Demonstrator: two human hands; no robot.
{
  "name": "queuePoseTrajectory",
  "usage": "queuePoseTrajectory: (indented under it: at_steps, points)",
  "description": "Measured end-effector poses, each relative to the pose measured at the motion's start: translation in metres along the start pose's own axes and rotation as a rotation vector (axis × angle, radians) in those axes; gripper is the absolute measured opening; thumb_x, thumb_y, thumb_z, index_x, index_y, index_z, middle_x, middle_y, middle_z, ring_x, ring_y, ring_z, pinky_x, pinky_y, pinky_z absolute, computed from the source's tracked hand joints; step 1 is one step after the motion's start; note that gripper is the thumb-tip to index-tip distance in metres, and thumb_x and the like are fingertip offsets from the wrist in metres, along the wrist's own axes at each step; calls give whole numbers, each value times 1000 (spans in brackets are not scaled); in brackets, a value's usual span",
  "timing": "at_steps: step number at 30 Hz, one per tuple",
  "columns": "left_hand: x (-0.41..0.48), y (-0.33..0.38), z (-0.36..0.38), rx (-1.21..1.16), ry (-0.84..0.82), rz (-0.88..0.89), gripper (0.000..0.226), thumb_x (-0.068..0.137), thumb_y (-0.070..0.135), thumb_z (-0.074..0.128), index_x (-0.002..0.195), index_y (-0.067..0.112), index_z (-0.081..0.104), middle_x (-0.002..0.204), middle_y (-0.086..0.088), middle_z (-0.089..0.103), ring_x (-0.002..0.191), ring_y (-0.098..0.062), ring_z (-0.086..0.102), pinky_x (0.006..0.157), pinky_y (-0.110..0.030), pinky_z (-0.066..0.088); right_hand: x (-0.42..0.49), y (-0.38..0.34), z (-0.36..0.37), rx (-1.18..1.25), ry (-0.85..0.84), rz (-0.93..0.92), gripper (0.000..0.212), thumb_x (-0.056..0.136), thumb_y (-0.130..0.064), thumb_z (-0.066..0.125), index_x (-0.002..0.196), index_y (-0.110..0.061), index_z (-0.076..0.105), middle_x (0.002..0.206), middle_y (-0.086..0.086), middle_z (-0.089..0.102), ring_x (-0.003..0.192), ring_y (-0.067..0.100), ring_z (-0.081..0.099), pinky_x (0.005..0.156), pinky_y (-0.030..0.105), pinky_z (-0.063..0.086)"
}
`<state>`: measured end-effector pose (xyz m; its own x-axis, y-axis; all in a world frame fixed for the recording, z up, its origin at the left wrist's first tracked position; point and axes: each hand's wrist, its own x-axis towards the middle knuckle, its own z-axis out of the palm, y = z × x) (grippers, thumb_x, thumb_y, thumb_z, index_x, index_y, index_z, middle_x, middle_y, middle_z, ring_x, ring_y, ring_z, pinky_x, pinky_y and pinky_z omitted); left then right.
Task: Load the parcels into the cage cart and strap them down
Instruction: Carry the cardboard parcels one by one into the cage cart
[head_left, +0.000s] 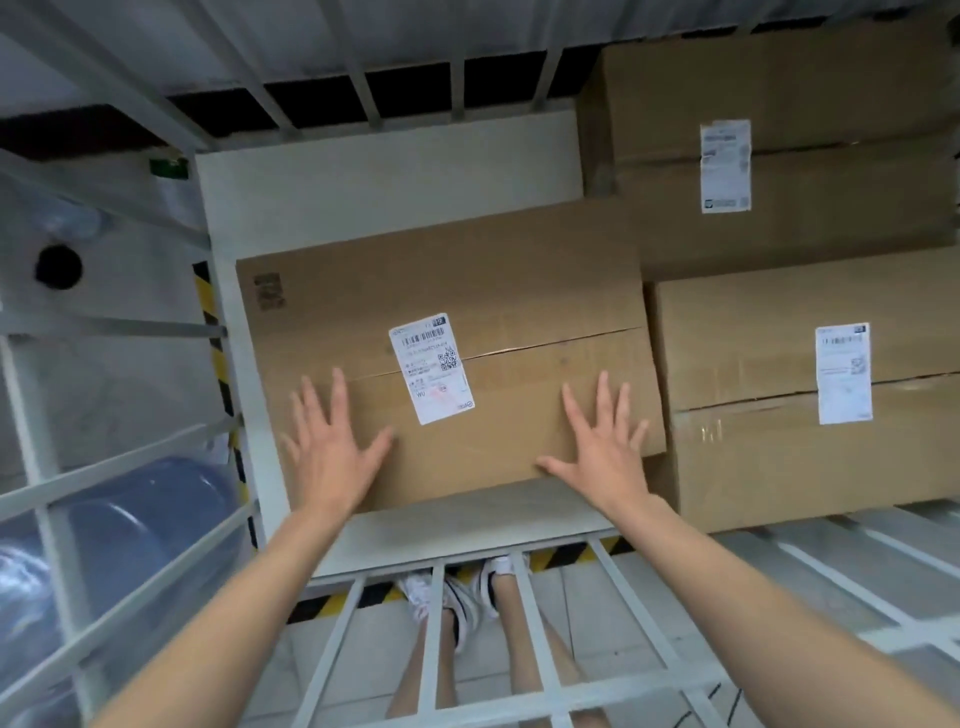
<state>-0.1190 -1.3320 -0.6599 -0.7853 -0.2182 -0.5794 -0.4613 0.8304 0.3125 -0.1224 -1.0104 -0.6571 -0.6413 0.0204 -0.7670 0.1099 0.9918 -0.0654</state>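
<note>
A brown cardboard parcel (519, 291) with a white shipping label lies flat on the white floor of the cage cart (389, 171). My left hand (332, 441) and my right hand (605, 447) are spread open, palms down, over the parcel's near edge, one at each side of the label. Whether the palms touch the cardboard is unclear. Two more labelled cardboard parcels sit in the cart to the right, one at the back (831, 104) and one nearer (753, 374), beside the first parcel. No strap is in view.
White cage bars (431, 623) run across the front, with my legs and shoes behind them. More bars form the left side (130, 467) and the back. A large blue water bottle (130, 545) lies outside on the left. Black-yellow hazard tape edges the cart base.
</note>
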Motion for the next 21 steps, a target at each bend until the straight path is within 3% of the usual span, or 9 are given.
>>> queuePoseTrajectory:
  at_steps: [3, 5, 13, 18, 21]
  points:
    - [-35, 20, 27, 124, -281, -24, 118, 76, 73, 64, 155, 41, -18, 159, -9, -37, 147, -37, -31, 113, -72, 8, 4, -10, -4, 54, -20, 65, 111, 81, -77, 55, 156, -39, -17, 159, 11, -39, 146, 43, -30, 116, 72, 8]
    - [-31, 29, 32, 201, -323, -56, 120, 77, 72, 65, 155, 40, -20, 156, -14, -41, 144, -42, -34, 111, -77, 13, 15, -13, -17, 63, -43, 62, 112, 82, -72, 60, 157, -38, -16, 158, 11, -40, 145, 43, -31, 115, 73, 10]
    - [80, 61, -26, 234, -239, -35, 126, 70, 55, 83, 156, 43, -9, 161, -13, -33, 147, -41, -29, 107, -80, 14, 82, -52, -87, 155, -28, 92, 113, 84, -51, 73, 158, -40, -12, 159, 8, -40, 144, 42, -35, 113, 76, 1]
    - [162, 92, -60, 172, -182, 14, 130, 68, 45, 89, 159, 37, -4, 160, -21, -31, 148, -46, -22, 117, -67, 18, 145, -64, -164, 210, -31, 55, 109, 86, -40, 73, 158, -41, -8, 159, 5, -40, 145, 41, -34, 111, 77, 3]
    - [174, 92, -65, 213, -195, 2, 130, 67, 46, 89, 159, 36, -3, 161, -19, -30, 149, -48, -17, 115, -69, 20, 151, -67, -169, 202, -22, 46, 106, 86, -39, 71, 158, -40, -6, 160, 5, -38, 146, 40, -33, 112, 77, 2]
